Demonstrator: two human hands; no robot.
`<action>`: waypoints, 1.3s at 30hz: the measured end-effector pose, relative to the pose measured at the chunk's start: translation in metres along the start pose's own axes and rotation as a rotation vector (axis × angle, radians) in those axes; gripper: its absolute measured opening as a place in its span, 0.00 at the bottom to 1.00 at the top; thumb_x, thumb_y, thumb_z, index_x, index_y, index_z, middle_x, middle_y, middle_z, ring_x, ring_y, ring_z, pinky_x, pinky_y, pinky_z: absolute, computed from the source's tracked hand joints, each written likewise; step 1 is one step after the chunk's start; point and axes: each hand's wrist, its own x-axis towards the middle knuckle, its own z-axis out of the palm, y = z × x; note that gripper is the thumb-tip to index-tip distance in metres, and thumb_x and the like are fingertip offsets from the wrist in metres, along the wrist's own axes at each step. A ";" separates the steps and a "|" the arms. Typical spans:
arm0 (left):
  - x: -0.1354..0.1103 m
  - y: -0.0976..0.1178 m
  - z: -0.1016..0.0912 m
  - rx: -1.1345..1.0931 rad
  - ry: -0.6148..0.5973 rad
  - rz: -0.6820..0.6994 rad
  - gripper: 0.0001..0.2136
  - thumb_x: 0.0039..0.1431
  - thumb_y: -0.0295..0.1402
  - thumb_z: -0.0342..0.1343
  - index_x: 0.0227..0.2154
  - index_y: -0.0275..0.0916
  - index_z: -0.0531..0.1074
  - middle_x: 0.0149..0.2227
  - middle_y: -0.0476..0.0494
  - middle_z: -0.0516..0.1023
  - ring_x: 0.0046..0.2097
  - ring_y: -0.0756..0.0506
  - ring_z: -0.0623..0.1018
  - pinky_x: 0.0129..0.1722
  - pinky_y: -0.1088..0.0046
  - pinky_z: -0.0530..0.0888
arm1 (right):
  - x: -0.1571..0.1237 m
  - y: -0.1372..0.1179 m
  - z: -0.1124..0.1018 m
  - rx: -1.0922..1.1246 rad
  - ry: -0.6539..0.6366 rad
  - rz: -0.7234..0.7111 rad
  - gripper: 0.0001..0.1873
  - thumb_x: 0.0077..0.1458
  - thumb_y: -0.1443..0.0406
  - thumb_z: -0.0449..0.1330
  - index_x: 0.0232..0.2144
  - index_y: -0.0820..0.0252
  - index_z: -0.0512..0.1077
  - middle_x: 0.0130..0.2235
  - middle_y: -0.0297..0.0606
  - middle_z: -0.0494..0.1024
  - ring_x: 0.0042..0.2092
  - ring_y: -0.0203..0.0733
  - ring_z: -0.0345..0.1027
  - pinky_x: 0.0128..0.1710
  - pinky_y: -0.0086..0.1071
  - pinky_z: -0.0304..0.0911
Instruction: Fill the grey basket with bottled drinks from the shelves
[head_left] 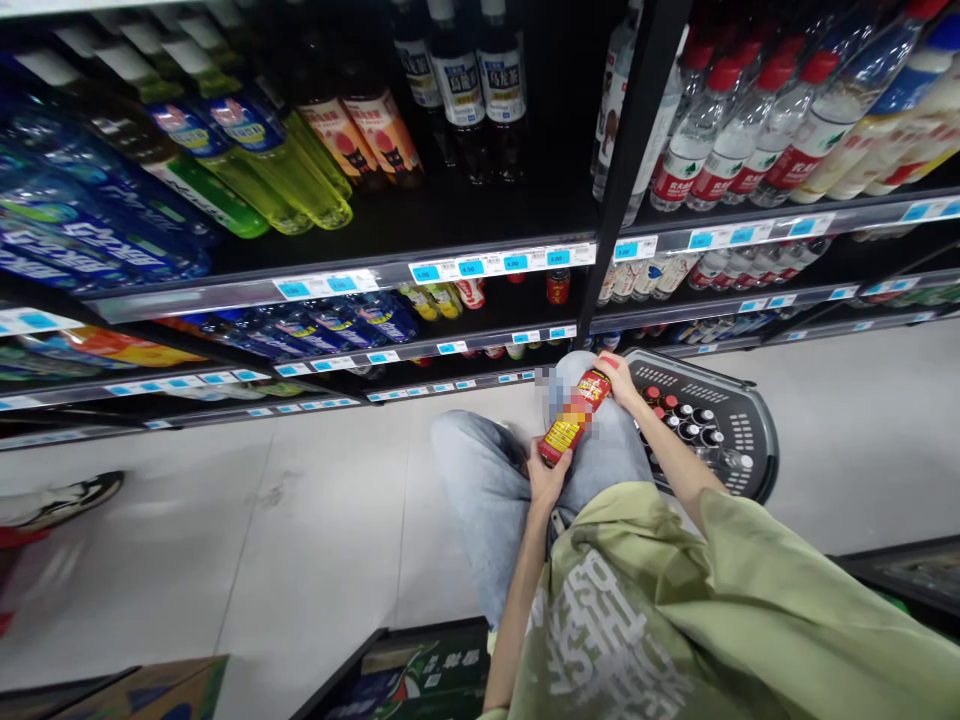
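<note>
A red bottle with yellow lettering (559,438) lies slantwise above my bent knees, held between both hands. My left hand (547,478) grips its lower end. Around its upper end are the fingers of my right hand (616,378), which hide part of it. A pixelated patch covers the middle of the label. Just right of my knee stands a dark grey shopping basket (763,455) on the floor. Several small dark bottles (686,412) with red or white caps are in it, and a clear bottle (724,460) lies near its right side.
A black drinks shelf (480,225) with price tags runs ahead, full of bottles on several levels. A person's shoe (71,500) is at the left. Behind me are a green carton (442,670) and a brown cardboard box (150,690). Pale tiles (322,520) cover the floor.
</note>
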 end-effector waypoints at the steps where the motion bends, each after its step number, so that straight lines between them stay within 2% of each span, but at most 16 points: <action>1: 0.000 0.000 0.001 -0.005 -0.004 0.005 0.23 0.51 0.49 0.68 0.43 0.40 0.72 0.31 0.47 0.82 0.30 0.45 0.80 0.32 0.68 0.79 | 0.000 0.001 0.000 0.003 0.000 -0.002 0.27 0.48 0.45 0.70 0.21 0.54 0.62 0.21 0.29 0.63 0.21 0.34 0.53 0.17 0.30 0.47; 7: -0.002 0.002 0.001 0.000 -0.005 0.037 0.25 0.51 0.47 0.69 0.47 0.40 0.71 0.37 0.44 0.84 0.36 0.42 0.83 0.39 0.65 0.80 | 0.003 0.002 -0.001 -0.002 0.014 -0.071 0.26 0.48 0.45 0.70 0.19 0.55 0.64 0.23 0.32 0.65 0.27 0.37 0.58 0.25 0.32 0.58; 11: -0.004 0.006 0.000 0.037 -0.003 0.025 0.26 0.48 0.47 0.71 0.46 0.41 0.71 0.37 0.44 0.84 0.37 0.42 0.83 0.40 0.64 0.80 | 0.003 0.001 0.000 0.018 0.001 -0.088 0.24 0.49 0.47 0.70 0.19 0.55 0.66 0.23 0.32 0.66 0.28 0.38 0.60 0.29 0.33 0.62; 15: -0.006 0.007 -0.001 0.055 -0.027 -0.010 0.26 0.46 0.45 0.72 0.45 0.42 0.70 0.37 0.45 0.82 0.37 0.41 0.82 0.40 0.64 0.79 | 0.002 0.000 0.002 0.067 -0.010 -0.062 0.24 0.48 0.49 0.71 0.19 0.55 0.65 0.23 0.32 0.68 0.28 0.38 0.61 0.29 0.33 0.63; 17: -0.007 0.009 -0.002 0.032 -0.066 -0.024 0.26 0.45 0.45 0.72 0.43 0.42 0.68 0.36 0.46 0.80 0.37 0.42 0.81 0.40 0.64 0.78 | 0.002 -0.002 0.001 0.090 -0.024 -0.019 0.25 0.48 0.49 0.72 0.19 0.55 0.64 0.22 0.30 0.66 0.25 0.36 0.58 0.24 0.32 0.58; 21: -0.018 0.015 -0.008 -0.047 -0.143 -0.047 0.27 0.42 0.45 0.73 0.41 0.42 0.66 0.35 0.49 0.77 0.36 0.44 0.78 0.39 0.67 0.76 | 0.009 -0.012 0.003 0.005 -0.179 0.137 0.26 0.50 0.46 0.70 0.21 0.54 0.63 0.19 0.27 0.62 0.18 0.32 0.49 0.16 0.32 0.42; 23: -0.028 0.017 -0.009 -0.067 -0.152 -0.062 0.29 0.40 0.45 0.74 0.41 0.42 0.65 0.34 0.51 0.76 0.34 0.46 0.77 0.35 0.70 0.74 | 0.014 -0.019 0.008 -0.071 -0.286 0.152 0.25 0.50 0.45 0.69 0.21 0.55 0.65 0.19 0.28 0.63 0.18 0.33 0.51 0.18 0.32 0.44; 26: -0.042 0.021 -0.005 0.000 -0.199 -0.058 0.30 0.34 0.42 0.77 0.35 0.43 0.64 0.29 0.54 0.75 0.30 0.47 0.75 0.30 0.73 0.72 | 0.019 -0.028 0.022 -0.169 -0.478 0.024 0.25 0.51 0.47 0.68 0.18 0.56 0.66 0.21 0.30 0.66 0.25 0.36 0.58 0.26 0.32 0.54; 29: -0.048 0.029 0.001 0.064 -0.286 -0.058 0.31 0.30 0.41 0.79 0.30 0.44 0.61 0.24 0.56 0.75 0.26 0.49 0.74 0.27 0.75 0.70 | 0.018 -0.033 0.036 -0.228 -0.628 -0.084 0.23 0.53 0.50 0.67 0.18 0.57 0.68 0.23 0.31 0.68 0.29 0.37 0.60 0.32 0.33 0.56; 34: -0.045 0.045 0.003 0.056 -0.311 -0.079 0.31 0.31 0.43 0.80 0.31 0.45 0.62 0.27 0.53 0.81 0.30 0.46 0.80 0.32 0.72 0.75 | 0.016 -0.034 0.042 -0.218 -0.626 -0.088 0.21 0.54 0.51 0.66 0.18 0.57 0.70 0.23 0.32 0.68 0.29 0.39 0.60 0.33 0.35 0.54; 39: -0.044 0.044 0.002 0.053 -0.337 -0.095 0.31 0.31 0.41 0.80 0.34 0.44 0.64 0.31 0.50 0.84 0.33 0.44 0.82 0.33 0.70 0.77 | 0.017 -0.032 0.037 -0.198 -0.609 -0.076 0.19 0.53 0.54 0.66 0.18 0.57 0.70 0.23 0.32 0.67 0.29 0.39 0.59 0.33 0.35 0.52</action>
